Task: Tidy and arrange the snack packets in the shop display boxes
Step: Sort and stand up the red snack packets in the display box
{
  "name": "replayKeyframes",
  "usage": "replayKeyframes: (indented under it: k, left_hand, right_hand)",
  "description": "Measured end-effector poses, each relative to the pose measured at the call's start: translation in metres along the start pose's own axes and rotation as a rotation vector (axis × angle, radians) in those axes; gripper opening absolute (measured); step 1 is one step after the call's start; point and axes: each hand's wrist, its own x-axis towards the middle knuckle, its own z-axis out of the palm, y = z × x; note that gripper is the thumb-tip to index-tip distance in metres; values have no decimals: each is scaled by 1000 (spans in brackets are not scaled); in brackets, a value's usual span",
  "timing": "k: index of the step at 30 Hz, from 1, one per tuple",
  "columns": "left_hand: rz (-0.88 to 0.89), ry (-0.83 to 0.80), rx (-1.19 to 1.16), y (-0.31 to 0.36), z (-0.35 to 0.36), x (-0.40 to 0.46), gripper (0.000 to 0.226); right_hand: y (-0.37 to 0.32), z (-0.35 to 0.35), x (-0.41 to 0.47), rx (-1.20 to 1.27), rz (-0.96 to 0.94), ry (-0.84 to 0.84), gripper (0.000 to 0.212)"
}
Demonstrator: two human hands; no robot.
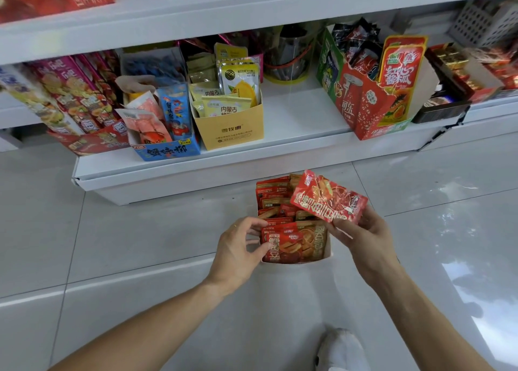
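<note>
A white display box [328, 251] stands on the tiled floor, filled with several upright red and orange snack packets [291, 243]. My right hand [361, 232] pinches one red snack packet [328, 199] by its lower edge and holds it tilted above the box's right side. My left hand [238, 247] rests at the box's left side, with thumb and fingers on the left edge of the front packets.
The white bottom shelf [302, 124] carries a blue box [168, 146], a yellow box [232, 129], a red and green box [370, 110] and a dark tray [440, 112], with a gap between yellow and red boxes. My white shoe [342, 351] is at the bottom.
</note>
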Motion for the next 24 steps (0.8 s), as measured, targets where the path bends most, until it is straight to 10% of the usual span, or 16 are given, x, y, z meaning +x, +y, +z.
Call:
replayKeyframes:
  k: [10,24]
  left_hand:
    - [-69,20,-255,43,1,2,38]
    - [-132,-143,-280,46,-16,17,23]
  right_hand:
    - [22,13,-34,241,215,-95,51]
    - [5,10,-30,-545,-276,-119,41]
